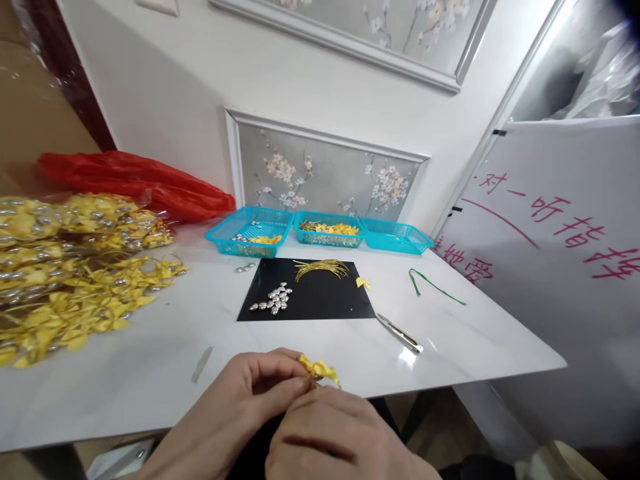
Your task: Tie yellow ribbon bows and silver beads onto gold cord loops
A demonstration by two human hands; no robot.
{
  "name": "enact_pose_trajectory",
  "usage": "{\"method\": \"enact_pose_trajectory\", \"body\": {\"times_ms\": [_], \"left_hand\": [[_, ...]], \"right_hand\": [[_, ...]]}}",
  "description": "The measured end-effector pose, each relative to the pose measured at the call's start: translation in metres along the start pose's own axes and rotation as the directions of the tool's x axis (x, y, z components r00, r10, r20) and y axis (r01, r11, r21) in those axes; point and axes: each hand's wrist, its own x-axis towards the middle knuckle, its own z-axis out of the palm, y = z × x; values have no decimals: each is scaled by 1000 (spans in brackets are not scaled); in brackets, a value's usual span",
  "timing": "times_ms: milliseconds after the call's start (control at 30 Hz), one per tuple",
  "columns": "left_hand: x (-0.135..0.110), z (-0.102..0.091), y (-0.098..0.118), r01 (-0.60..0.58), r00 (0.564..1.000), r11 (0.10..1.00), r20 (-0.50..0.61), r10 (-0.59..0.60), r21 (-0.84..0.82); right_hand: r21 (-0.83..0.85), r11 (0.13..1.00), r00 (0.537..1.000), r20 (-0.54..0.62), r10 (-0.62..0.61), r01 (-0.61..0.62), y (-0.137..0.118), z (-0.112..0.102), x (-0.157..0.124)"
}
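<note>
White marble worktop (150,360) against a panelled wall, and I take the black mat (306,308) in its middle as my marker. Left of the mat lies a big heap of bows (65,280). Behind the mat stand three teal baskets (327,238), and just right of it lie the snips (400,333). On the near side of the mat, at the worktop's edge, both hands are clenched on one yellow bow (320,369). The left hand (250,400) pinches it between thumb and forefinger, and the right hand (335,440) grips it from below with curled fingers.

That edge is my worry. The bow sits just over it, so if either pinch slips, I judge the bow or any small part on it would drop to the floor. The silver beads (273,298) lie loose on the mat, and a nudge could send them rolling.

The right hand's knuckles cover the bow's lower half, so I cannot tell what is fixed there, though something glints. Both wrists are cut off below. What the baskets hold is hard to make out.
</note>
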Motion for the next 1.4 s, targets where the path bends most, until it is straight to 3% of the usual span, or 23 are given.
{"method": "enact_pose_trajectory", "body": {"times_ms": [133, 267, 400, 633, 900, 1000, 1133, 1400], "left_hand": [[-1, -3, -3, -123, 992, 981, 3, 124, 152], [-5, -1, 2, -160, 986, 942, -4, 169, 296], [-5, 1, 5, -152, 985, 929, -26, 170, 336], [-5, 0, 1, -131, 988, 932, -28, 149, 337], [-7, -3, -2, -102, 994, 921, 8, 107, 375], [-7, -3, -3, -114, 991, 931, -33, 133, 348], [-8, 0, -3, -123, 991, 940, -8, 132, 317], [-9, 7, 0, -189, 976, 931, -48, 214, 313]], "right_hand": [[-240, 968, 987, -157, 29, -67, 5, -19, 1], [-470, 880, 997, -65, 39, -65, 10, -34, 6], [-544, 838, 999, -5, 36, -33, 10, -40, 10], [-511, 859, 991, 108, 79, -13, 11, -45, 11], [-427, 901, 969, 244, 42, 69, 25, -54, 14], [-349, 935, 972, 234, 27, 58, 33, -55, 12], [-237, 971, 982, 188, 8, 37, 38, -52, 10], [-118, 992, 990, 133, 55, -40, 31, -47, 8]]}}
